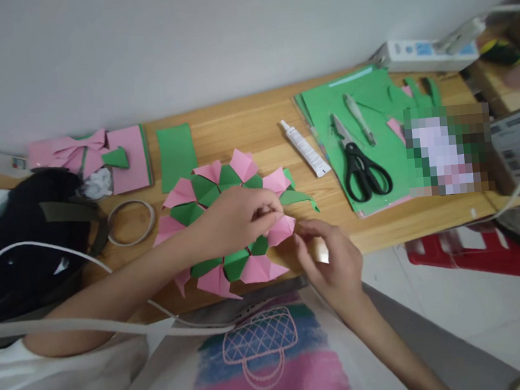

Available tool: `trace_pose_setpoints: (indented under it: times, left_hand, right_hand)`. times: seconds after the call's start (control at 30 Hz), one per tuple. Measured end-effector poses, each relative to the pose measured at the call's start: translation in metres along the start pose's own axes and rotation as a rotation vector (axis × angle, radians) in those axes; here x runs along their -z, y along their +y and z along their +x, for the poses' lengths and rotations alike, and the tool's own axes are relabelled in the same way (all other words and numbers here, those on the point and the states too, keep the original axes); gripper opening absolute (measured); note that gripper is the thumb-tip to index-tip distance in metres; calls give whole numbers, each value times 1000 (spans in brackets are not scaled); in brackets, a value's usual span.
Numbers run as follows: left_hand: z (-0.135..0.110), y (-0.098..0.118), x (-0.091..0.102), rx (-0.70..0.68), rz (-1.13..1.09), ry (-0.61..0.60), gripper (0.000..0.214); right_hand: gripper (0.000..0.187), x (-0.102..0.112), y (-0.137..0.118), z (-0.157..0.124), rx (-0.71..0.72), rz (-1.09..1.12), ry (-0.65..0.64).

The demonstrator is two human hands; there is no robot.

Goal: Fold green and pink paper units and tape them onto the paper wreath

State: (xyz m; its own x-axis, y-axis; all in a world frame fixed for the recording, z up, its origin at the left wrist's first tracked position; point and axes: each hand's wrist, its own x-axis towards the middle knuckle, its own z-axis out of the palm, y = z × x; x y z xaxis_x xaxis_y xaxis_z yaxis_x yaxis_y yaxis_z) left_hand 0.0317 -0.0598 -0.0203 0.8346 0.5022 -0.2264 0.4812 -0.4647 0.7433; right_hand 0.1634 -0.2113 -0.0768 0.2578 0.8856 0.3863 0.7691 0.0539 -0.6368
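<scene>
The ring of pink and green folded paper [205,190] is lying flat on the wooden bench [244,123], under both hands. One pink folded paper piece [282,229] on its rim is pointing outward, toward the right hand [334,261]. The left hand [239,218], reaching across palm down, is pinching that piece. The right hand's curled fingertips [303,230] are touching its outer corner, but whether they are gripping it is unclear.

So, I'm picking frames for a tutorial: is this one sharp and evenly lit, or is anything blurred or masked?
Head view: soft, even light, faint shadows; the frame is tilted. Head view: left hand and right hand on the paper wreath are slightly motion-blurred. Head view: a pixelated patch hides what lies beside the scissors.
</scene>
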Motion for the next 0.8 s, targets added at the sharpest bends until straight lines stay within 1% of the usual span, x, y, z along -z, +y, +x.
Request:
trace_pose_setpoints:
  times: [0.07,0.1,0.13,0.17,0.23,0.27,0.33,0.4,0.43,0.47,0.53,0.57,0.63,0.73,0.8]
  left_hand:
    - [-1,-2,0,-27,18,18,17]
    - [-1,-3,-1,-46,35,24,17]
    - [-1,-4,-1,-69,61,27,18]
    - [-1,-4,-3,-92,97,36,19]
    - [-3,-2,-6,-142,216,58,23]
    - [-5,-1,-8,-164,299,71,24]
    - [-14,3,-13,-200,475,108,25]
    - [-28,9,-20,-237,593,159,25]
    - [-38,13,-24,-263,612,195,25]
    - [-47,16,-28,-286,612,220,25]
    - [-65,22,-37,-314,585,322,28]
    - [-72,23,-40,-311,575,377,30]
    - [-78,22,-45,-275,566,449,33]
    - [-72,16,-43,-196,546,473,29]
    - [-61,13,-38,-158,538,440,27]
  right_hand:
    - [23,3,6,-2,142,-82,-35]
    - [22,5,9,-2,178,-95,-53]
    - [20,7,11,-3,185,-93,-63]
    - [18,9,13,-3,163,-76,-68]
    - [14,13,15,-1,49,16,-76]
    - [13,14,16,0,-42,97,-84]
    - [11,12,16,4,-286,343,-108]
    - [11,8,16,8,-540,629,-132]
    - [13,4,16,10,-633,744,-140]
    - [15,1,15,11,-694,825,-147]
    - [18,-6,13,12,-741,897,-154]
    - [19,-8,11,12,-746,908,-150]
    - [20,-12,9,12,-768,938,-139]
    - [22,-14,6,13,-791,970,-119]
    - [22,-14,5,14,-796,984,-107]
